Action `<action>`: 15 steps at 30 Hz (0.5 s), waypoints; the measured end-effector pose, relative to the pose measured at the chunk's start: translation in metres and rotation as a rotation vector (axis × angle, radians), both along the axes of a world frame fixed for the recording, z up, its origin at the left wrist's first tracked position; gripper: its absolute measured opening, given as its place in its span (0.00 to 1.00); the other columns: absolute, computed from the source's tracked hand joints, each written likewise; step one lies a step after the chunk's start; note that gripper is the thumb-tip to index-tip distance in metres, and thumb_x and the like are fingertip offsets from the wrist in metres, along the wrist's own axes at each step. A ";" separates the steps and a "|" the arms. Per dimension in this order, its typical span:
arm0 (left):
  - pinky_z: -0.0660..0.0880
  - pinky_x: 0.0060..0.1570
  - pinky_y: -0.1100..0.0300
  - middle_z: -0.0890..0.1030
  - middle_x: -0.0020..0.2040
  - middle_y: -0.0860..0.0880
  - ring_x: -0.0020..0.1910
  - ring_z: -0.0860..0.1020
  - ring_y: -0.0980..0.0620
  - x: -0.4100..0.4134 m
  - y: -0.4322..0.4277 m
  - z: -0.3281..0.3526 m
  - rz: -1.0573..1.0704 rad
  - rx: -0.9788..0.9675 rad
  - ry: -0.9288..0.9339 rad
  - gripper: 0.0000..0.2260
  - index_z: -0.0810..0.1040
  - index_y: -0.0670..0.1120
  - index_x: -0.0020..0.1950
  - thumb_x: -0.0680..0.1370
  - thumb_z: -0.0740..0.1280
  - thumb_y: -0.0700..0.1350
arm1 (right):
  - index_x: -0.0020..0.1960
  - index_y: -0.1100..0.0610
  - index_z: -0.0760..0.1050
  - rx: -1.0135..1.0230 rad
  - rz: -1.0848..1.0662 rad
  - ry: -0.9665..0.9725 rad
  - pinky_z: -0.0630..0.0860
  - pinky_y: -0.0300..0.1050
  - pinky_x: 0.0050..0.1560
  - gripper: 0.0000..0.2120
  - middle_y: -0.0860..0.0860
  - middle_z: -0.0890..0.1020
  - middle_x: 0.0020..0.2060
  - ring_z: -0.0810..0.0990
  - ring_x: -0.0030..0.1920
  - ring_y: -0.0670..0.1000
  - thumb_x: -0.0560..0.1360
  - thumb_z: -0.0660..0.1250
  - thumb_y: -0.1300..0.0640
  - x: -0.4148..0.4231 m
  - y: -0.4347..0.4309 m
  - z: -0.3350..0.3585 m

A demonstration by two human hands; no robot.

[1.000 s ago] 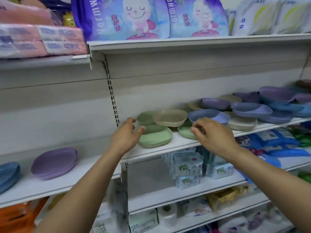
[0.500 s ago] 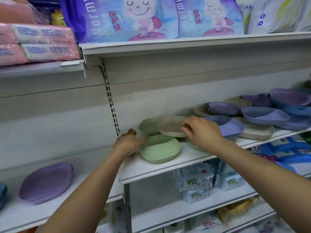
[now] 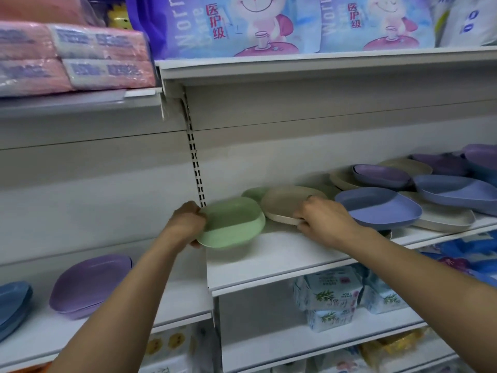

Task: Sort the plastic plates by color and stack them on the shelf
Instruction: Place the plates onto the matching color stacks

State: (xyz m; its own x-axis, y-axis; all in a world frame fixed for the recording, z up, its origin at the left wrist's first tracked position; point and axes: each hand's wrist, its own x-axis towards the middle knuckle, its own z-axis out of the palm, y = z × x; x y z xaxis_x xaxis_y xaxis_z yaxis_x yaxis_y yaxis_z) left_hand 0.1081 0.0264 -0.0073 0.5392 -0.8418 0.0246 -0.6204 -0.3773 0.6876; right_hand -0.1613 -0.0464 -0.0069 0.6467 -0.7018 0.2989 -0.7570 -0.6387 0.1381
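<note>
Low on the left shelf [image 3: 48, 343], near its front edge: stack of purple plates [image 3: 88, 284], rounded-square, matte plastic, shallow raised rims. Stack of blue plates [image 3: 13, 300] at that shelf's far left end, cut off by the frame. Under the right shelf [image 3: 282, 262]: soft tissue packs [image 3: 328, 292] with a leaf print.

Both forearms are bare, reaching up and forward. Left hand [image 3: 188, 224] wraps the left rim of a green plate [image 3: 231, 224], fingers curled round the edge. Plate is tilted, overhangs the right shelf's left end, motion-blurred; can't tell if it touches the board. Right hand [image 3: 325, 222], knuckles up, pinches the near rim of a beige plate [image 3: 287, 204] mid-shelf, thumb under, fingers over.

Beige plate sits just right of the green one and partly over a second green plate [image 3: 252, 192] behind it. Just right of that hand: periwinkle plate [image 3: 376, 208] lying on a cream plate [image 3: 443, 219]. Toward the back right corner: mixed pile [image 3: 457, 189] of purple, blue and beige, overlapping.

Top shelf [image 3: 322, 65]: pink wrapped packs [image 3: 75, 57] left, glossy purple printed bags [image 3: 228, 25] right.
</note>
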 end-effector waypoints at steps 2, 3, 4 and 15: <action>0.77 0.33 0.56 0.76 0.41 0.43 0.28 0.78 0.45 0.020 0.007 0.003 0.088 -0.071 -0.006 0.07 0.72 0.41 0.53 0.78 0.56 0.39 | 0.32 0.51 0.64 0.034 0.101 -0.014 0.65 0.45 0.34 0.14 0.50 0.74 0.39 0.70 0.43 0.51 0.74 0.63 0.57 0.002 0.007 -0.003; 0.78 0.36 0.53 0.77 0.40 0.43 0.27 0.78 0.45 0.028 0.011 0.006 0.122 -0.103 -0.001 0.08 0.72 0.41 0.53 0.78 0.56 0.39 | 0.33 0.52 0.67 0.046 0.148 -0.009 0.67 0.46 0.36 0.12 0.49 0.74 0.39 0.70 0.44 0.50 0.74 0.63 0.56 0.003 0.011 -0.004; 0.78 0.38 0.52 0.77 0.40 0.43 0.27 0.78 0.44 0.035 0.014 0.007 0.149 -0.131 0.015 0.08 0.72 0.41 0.54 0.78 0.55 0.38 | 0.36 0.53 0.70 0.049 0.194 -0.002 0.70 0.47 0.38 0.09 0.49 0.75 0.40 0.70 0.46 0.51 0.74 0.64 0.55 0.005 0.014 -0.005; 0.73 0.19 0.62 0.77 0.44 0.39 0.31 0.77 0.42 0.045 0.033 0.008 0.155 -0.321 0.498 0.13 0.69 0.38 0.63 0.79 0.54 0.36 | 0.40 0.53 0.77 0.298 0.226 -0.368 0.73 0.48 0.42 0.20 0.47 0.78 0.37 0.75 0.40 0.49 0.77 0.57 0.39 0.017 0.023 -0.001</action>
